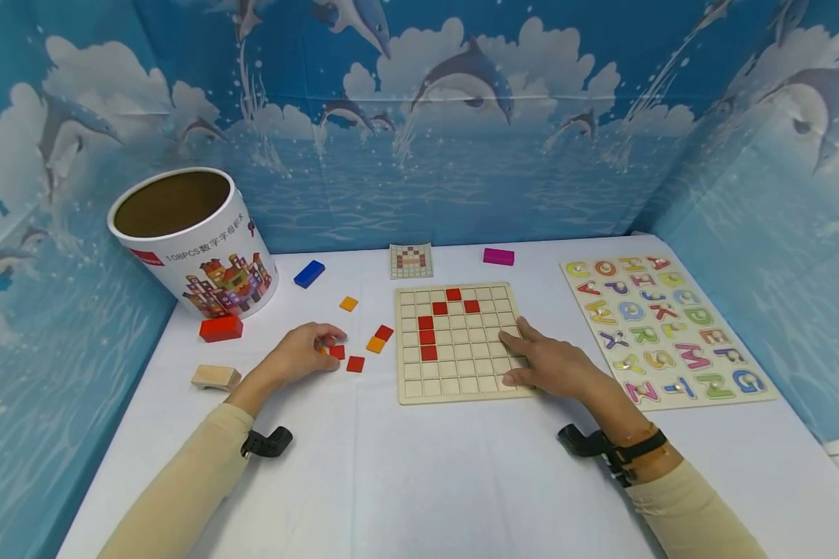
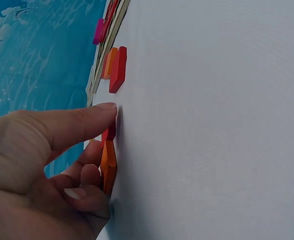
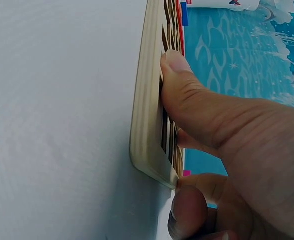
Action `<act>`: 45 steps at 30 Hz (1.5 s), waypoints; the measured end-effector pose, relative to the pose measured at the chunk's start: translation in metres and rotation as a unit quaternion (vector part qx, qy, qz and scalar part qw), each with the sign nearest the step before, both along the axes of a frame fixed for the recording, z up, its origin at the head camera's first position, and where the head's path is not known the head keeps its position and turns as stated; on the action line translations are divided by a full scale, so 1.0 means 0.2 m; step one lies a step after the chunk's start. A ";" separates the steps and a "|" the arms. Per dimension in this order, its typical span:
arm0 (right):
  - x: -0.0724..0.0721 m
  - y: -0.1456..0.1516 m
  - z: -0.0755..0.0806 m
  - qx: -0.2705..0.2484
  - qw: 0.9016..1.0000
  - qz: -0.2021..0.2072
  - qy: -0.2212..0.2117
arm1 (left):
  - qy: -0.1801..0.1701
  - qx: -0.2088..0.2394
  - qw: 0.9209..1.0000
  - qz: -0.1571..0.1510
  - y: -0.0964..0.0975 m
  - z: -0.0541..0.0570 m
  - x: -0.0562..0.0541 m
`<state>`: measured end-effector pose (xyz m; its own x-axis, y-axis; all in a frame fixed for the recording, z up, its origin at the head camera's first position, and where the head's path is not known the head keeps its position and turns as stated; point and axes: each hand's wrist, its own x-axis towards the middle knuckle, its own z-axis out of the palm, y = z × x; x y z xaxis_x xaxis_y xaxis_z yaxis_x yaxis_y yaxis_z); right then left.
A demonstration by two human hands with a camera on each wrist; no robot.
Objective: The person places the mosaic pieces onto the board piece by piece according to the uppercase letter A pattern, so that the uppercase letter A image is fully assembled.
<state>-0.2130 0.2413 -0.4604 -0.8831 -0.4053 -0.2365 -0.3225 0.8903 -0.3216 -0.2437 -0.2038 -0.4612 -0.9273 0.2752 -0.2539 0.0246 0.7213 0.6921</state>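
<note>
Three blocks (image 1: 221, 329) near bucket (image 1: 232, 256); tiles (image 1: 355, 364) beside left fingers (image 1: 330, 331).

Left hand (image 2: 41, 165) at the left, thumb straight and fingers bent close around a red tile (image 2: 110, 132), orange tiles (image 2: 108, 156) just beside, another red tile (image 2: 118, 70) further up, pale board (image 2: 117, 24) edge-on beyond, white tabletop (image 2: 212, 125), blue patterned backdrop (image 2: 41, 70) behind, contact unclear

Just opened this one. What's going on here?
A person's right hand rests on the right side of a square, pale wooden grid board holding six red square tiles. The left hand is at a loose red square tile, near other red and orange tiles on the white tablecloth; whether it grips that tile is unclear. Most grid squares are bare.
</note>
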 end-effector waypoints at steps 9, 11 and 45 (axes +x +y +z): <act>0.00 0.00 0.00 -0.002 1.000 0.001 0.000 | 0.017 -0.040 0.999 0.001 0.02 0.00 -0.01; 0.00 0.00 0.00 -0.003 1.000 0.001 0.000 | 0.020 -0.047 0.999 0.003 0.02 0.00 -0.01; 0.00 -0.01 0.00 0.005 1.000 -0.005 0.001 | -0.018 0.205 0.976 0.074 0.71 0.08 -0.10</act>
<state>-0.2132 0.2402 -0.4604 -0.8874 -0.3943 -0.2388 -0.3145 0.8966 -0.3116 -0.2632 -0.0613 -0.4455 -0.9571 0.2238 -0.1838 -0.0889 0.3770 0.9219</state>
